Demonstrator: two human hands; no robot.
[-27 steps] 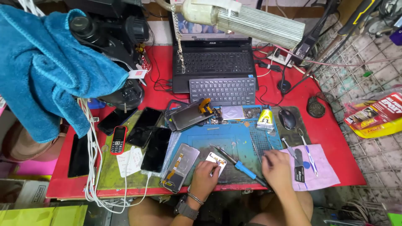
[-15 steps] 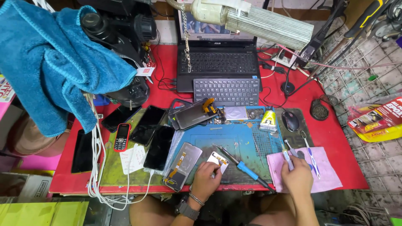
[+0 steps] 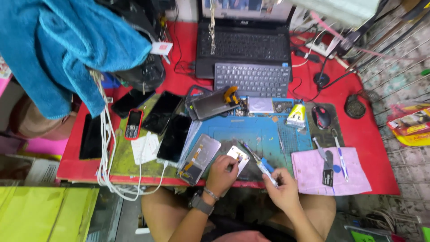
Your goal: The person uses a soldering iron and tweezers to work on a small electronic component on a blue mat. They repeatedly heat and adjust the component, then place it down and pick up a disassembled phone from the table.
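— What is lying at the back of the red surface [image 3: 376,134]?
— A black laptop [image 3: 244,42] is sitting open, a grey keyboard [image 3: 253,79] resting just before it.
— And to the left?
— A blue towel [image 3: 58,45] is hanging over dark gear; a red keypad phone [image 3: 133,124] is lying among black phones on a green mat. A pink cloth [image 3: 313,172] is lying at right.

The table [image 3: 380,143] is red; the work mat [image 3: 251,134] on it is blue, and a second mat [image 3: 130,157] beside it is olive green; the towel [image 3: 67,49] is bright turquoise; the small keypad phone [image 3: 133,124] is red with a black face; the other phones [image 3: 174,138] are glossy black; the cloth [image 3: 329,172] is pale lilac; the cables [image 3: 105,148] are white; the laptop [image 3: 244,42] is black, the separate keyboard [image 3: 253,79] grey; the mouse [image 3: 321,117] is black and red; the screwdriver [image 3: 264,166] has a blue and white handle.
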